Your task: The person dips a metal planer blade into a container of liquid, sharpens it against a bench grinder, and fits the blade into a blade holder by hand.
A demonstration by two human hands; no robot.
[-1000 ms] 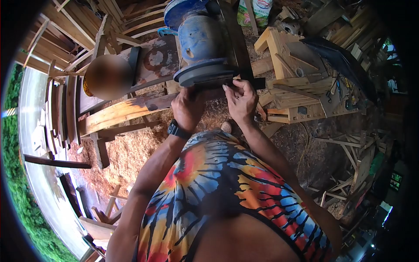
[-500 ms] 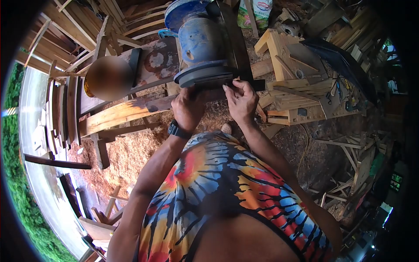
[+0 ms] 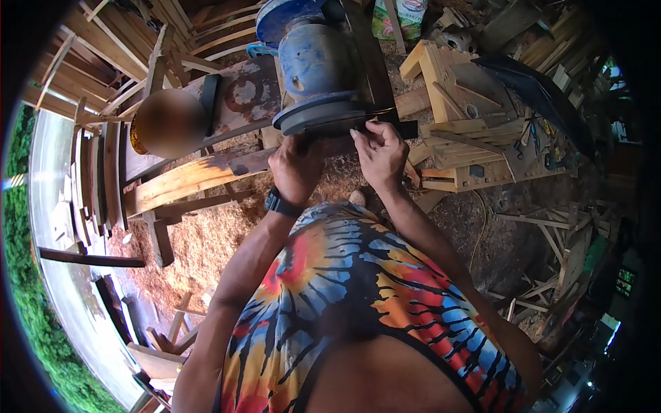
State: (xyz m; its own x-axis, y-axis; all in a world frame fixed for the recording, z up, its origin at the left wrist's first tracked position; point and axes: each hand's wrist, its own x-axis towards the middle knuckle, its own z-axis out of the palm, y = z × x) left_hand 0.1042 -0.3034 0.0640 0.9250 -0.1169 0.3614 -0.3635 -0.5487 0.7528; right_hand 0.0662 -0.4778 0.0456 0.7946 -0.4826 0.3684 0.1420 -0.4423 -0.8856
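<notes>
A blue bench grinder (image 3: 318, 60) is in front of me at the top of the head view, its grey grinding wheel (image 3: 295, 124) facing my hands. Against the near side of that wheel lies a dark flat metal strip (image 3: 409, 129), roughly level, its right end sticking out past my fingers. My left hand (image 3: 296, 168) is closed on the strip's left part, fingers mostly hidden beneath it. With thumb and bent fingers, my right hand (image 3: 381, 153) pinches it farther right. A thin orange streak, like sparks, shows just above my right fingers.
A rusty-stained board (image 3: 244, 93) lies left of the grinder, with a blurred round object (image 3: 171, 122) on it. Below runs a long wooden beam (image 3: 175, 184). At right stands a wooden frame (image 3: 447, 155) bearing tools and offcuts. Wood shavings (image 3: 213, 237) cover the floor.
An orange streak now shows at the wheel's right side. Both hands keep their grip on the strip and have barely moved; the view has shifted slightly.
</notes>
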